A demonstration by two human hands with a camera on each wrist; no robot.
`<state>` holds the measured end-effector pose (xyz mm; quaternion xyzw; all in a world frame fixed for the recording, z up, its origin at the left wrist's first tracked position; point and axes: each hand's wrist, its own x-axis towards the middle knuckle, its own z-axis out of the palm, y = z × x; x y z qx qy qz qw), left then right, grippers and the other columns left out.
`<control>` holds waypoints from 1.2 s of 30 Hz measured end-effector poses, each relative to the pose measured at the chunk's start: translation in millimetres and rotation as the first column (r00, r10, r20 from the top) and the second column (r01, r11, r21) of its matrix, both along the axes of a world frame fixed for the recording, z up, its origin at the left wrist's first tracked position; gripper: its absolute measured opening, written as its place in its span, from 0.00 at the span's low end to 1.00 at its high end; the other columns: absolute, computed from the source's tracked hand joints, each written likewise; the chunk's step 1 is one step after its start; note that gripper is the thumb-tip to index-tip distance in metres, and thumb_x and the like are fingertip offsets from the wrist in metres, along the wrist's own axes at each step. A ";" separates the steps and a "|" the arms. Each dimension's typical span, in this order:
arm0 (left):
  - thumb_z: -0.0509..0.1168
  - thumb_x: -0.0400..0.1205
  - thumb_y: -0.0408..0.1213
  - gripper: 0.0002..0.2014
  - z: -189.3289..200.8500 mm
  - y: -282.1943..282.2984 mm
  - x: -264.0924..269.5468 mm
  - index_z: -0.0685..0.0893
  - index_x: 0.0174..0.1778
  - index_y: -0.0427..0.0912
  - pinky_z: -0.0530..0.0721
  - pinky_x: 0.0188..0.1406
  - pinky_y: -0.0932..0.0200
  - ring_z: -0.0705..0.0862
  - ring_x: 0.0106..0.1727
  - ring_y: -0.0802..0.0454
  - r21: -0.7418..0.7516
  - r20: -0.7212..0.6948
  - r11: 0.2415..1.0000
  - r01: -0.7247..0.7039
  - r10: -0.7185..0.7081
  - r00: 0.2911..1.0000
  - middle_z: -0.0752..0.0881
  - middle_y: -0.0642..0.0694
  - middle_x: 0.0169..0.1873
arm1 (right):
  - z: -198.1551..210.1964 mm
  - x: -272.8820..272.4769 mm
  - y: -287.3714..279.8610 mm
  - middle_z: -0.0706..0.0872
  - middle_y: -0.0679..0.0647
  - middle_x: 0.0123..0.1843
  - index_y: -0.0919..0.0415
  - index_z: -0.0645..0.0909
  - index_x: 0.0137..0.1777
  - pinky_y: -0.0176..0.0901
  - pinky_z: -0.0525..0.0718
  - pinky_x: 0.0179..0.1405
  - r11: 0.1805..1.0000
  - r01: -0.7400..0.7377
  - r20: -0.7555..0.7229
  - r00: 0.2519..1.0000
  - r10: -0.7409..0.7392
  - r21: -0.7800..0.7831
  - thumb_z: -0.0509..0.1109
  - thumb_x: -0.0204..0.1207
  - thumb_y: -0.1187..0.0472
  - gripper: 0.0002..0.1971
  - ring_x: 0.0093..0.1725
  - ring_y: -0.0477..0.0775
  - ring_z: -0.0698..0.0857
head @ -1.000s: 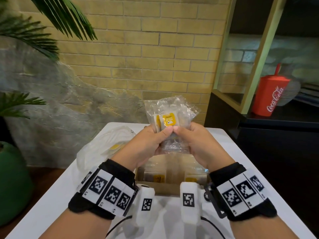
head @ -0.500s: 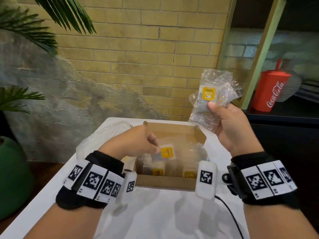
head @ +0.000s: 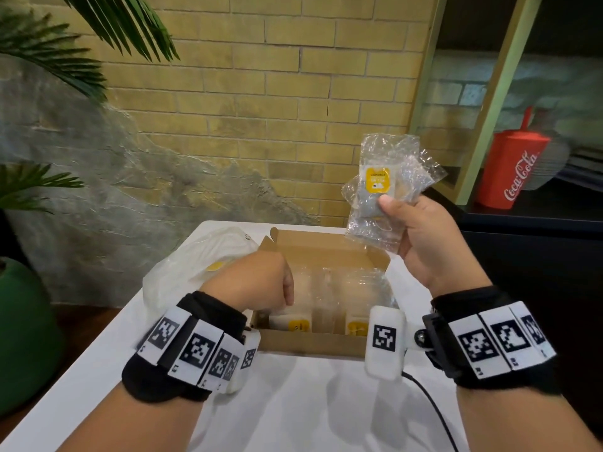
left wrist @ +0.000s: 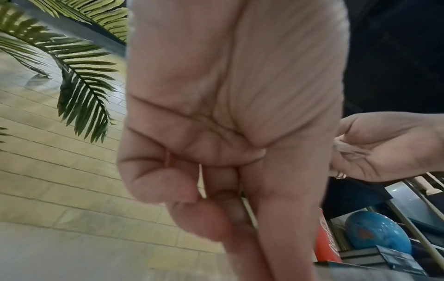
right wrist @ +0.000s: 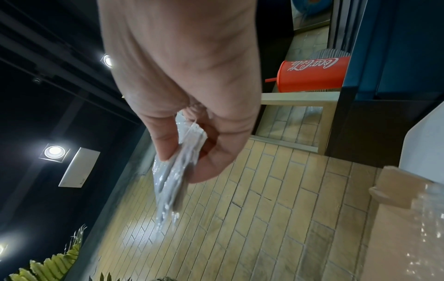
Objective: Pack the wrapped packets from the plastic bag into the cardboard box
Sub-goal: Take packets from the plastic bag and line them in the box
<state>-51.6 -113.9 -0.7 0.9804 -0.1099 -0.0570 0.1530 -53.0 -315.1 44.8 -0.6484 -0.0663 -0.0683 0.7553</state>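
While raised, packets (head: 380,187) pinched between right fingers (head: 388,203).

Left hand (head: 257,282): fingertips dip behind its own knuckles into the cardboard box (head: 313,345); whether they hold a packet, cannot tell. Left wrist view blurred, fingers (left wrist: 216,218) curled, contents unclear. Packets in box (head: 329,288): count unreadable under glare of wrap. Right hand (head: 421,236): clutch of wrapped packets (head: 388,181), number uncertain; label print too small. Plastic bag (head: 195,269) partly behind left hand.
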 end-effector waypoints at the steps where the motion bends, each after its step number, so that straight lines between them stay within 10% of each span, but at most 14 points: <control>1: 0.70 0.73 0.30 0.09 0.0 -0.6 0.4 0.90 0.38 0.50 0.83 0.44 0.63 0.85 0.44 0.56 -0.002 0.016 1.000 0.007 -0.007 1.000 0.86 0.56 0.35 | -0.3 0.0 0.4 0.83 0.71 0.62 0.67 0.78 0.63 0.74 0.76 0.64 1.000 -0.004 -0.001 1.000 0.004 -0.009 0.69 0.76 0.60 0.18 0.55 0.67 0.83; 5: 0.73 0.74 0.47 0.13 9.1 -3.4 -1.8 0.86 0.53 0.50 0.77 0.38 0.67 0.81 0.40 0.59 -0.268 0.167 0.963 0.035 0.011 0.986 0.82 0.57 0.37 | -4.2 0.9 5.1 0.85 0.69 0.60 0.67 0.79 0.62 0.73 0.76 0.64 0.999 -0.039 -0.016 0.999 0.038 -0.034 0.69 0.77 0.61 0.16 0.52 0.65 0.83; 9: 0.73 0.69 0.56 0.25 22.4 -9.4 -10.7 0.77 0.62 0.59 0.84 0.47 0.61 0.84 0.46 0.62 -0.824 0.045 0.561 0.076 -0.070 0.997 0.84 0.58 0.44 | -8.3 0.0 14.5 0.86 0.69 0.58 0.67 0.80 0.61 0.69 0.79 0.61 0.989 -0.126 -0.022 0.992 0.124 -0.072 0.65 0.78 0.64 0.14 0.54 0.72 0.84; 14: 0.68 0.79 0.36 0.16 13.9 -27.5 -10.0 0.76 0.62 0.52 0.86 0.40 0.59 0.88 0.47 0.55 -0.967 -0.017 0.255 0.016 -0.125 0.992 0.87 0.51 0.49 | -16.1 0.6 28.8 0.86 0.71 0.56 0.73 0.80 0.61 0.53 0.85 0.46 0.975 -0.174 0.007 0.984 0.177 -0.139 0.70 0.76 0.63 0.17 0.47 0.63 0.86; 22: 0.65 0.81 0.30 0.14 12.0 -22.5 -5.4 0.78 0.54 0.55 0.82 0.32 0.64 0.85 0.37 0.59 -0.958 0.053 0.280 0.069 -0.064 0.997 0.87 0.52 0.40 | -17.0 1.0 29.5 0.90 0.59 0.51 0.61 0.82 0.56 0.51 0.86 0.51 0.971 -0.184 0.006 0.982 0.187 -0.154 0.64 0.80 0.57 0.11 0.48 0.56 0.88; 29: 0.65 0.80 0.29 0.16 16.8 -8.2 -2.2 0.77 0.60 0.52 0.82 0.32 0.65 0.86 0.35 0.63 -0.925 0.073 0.373 0.069 -0.003 0.997 0.88 0.55 0.39 | -12.7 10.1 15.6 0.83 0.53 0.37 0.60 0.79 0.45 0.35 0.82 0.32 0.998 -0.051 0.014 0.999 0.051 0.039 0.64 0.79 0.66 0.03 0.37 0.47 0.82; 36: 0.62 0.79 0.24 0.13 22.2 -4.0 -5.1 0.79 0.50 0.49 0.80 0.26 0.67 0.81 0.27 0.62 -0.969 0.015 0.246 0.026 -0.050 0.999 0.83 0.57 0.29 | -15.7 8.0 13.7 0.83 0.52 0.37 0.57 0.77 0.52 0.31 0.78 0.29 0.995 -0.089 0.078 0.993 0.093 -0.053 0.69 0.73 0.73 0.12 0.32 0.43 0.81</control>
